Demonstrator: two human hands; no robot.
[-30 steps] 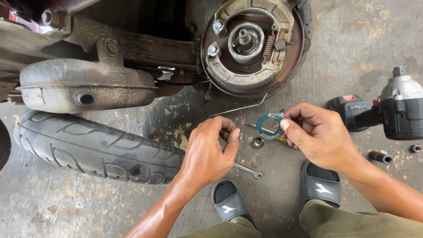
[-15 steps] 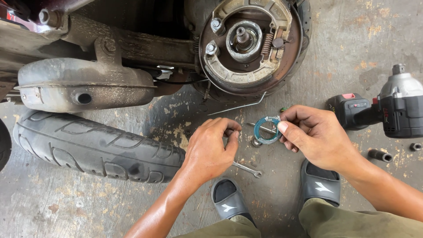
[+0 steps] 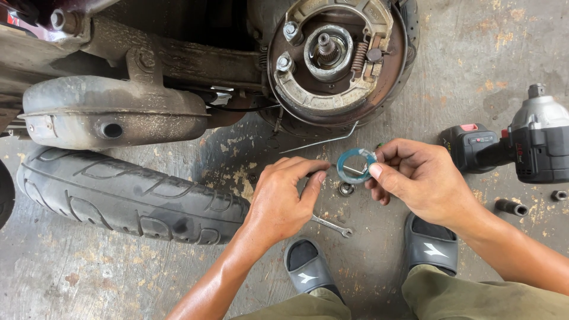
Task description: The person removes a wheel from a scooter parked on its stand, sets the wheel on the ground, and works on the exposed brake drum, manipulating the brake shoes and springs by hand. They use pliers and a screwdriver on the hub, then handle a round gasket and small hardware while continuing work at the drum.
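My right hand [image 3: 422, 181] pinches a small blue-green ring [image 3: 355, 165] between thumb and fingers, held above the concrete floor. My left hand [image 3: 283, 198] is just left of the ring, fingers curled with the fingertips close to it; whether they hold something small is hidden. Under the ring a metal nut [image 3: 346, 189] lies on the floor. Above both hands sits an exposed drum brake hub [image 3: 335, 56] with brake shoes, springs and a centre axle.
A loose black tyre [image 3: 127, 195] lies at left under a dusty exhaust muffler [image 3: 112, 115]. A small wrench [image 3: 333, 225] lies by my left wrist. A cordless impact wrench [image 3: 515, 148] and two sockets [image 3: 511, 207] lie at right. A thin bent rod [image 3: 320, 142] lies under the hub.
Both hands have lifted slightly toward the hub, and my right hand has turned the ring so its opening faces up. My left fingers have drawn nearer to it.
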